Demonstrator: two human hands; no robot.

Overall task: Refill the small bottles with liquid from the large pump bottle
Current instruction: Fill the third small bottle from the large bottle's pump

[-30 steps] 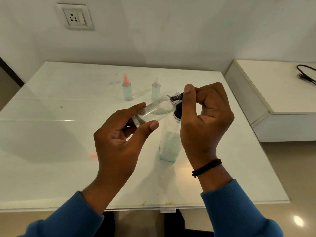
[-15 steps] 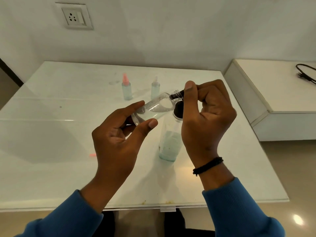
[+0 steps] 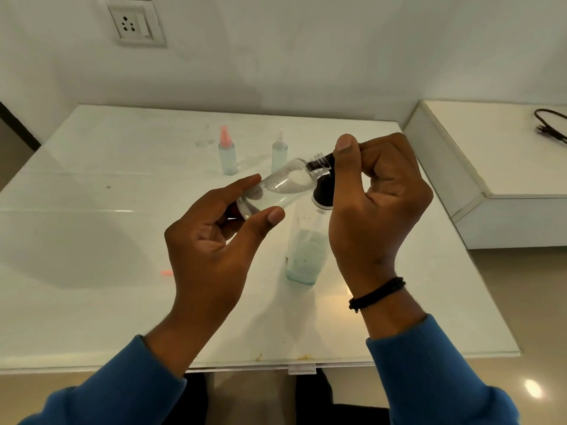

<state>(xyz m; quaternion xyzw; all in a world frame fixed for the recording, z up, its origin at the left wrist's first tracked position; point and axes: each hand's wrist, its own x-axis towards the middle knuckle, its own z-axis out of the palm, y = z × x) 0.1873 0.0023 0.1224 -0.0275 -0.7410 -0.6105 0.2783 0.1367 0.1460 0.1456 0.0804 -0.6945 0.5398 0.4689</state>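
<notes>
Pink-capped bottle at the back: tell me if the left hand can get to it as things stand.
Probably not yet: the left hand grips the tilted small bottle. The table leading to the pink-capped bottle looks unobstructed.

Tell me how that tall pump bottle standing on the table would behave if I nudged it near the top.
The large pump bottle would probably tip rather than slide: it looks tall and narrow-based. The liquid fills only its lower part, which likely steadies it somewhat. The glossy table may also let it skid a little.
</notes>
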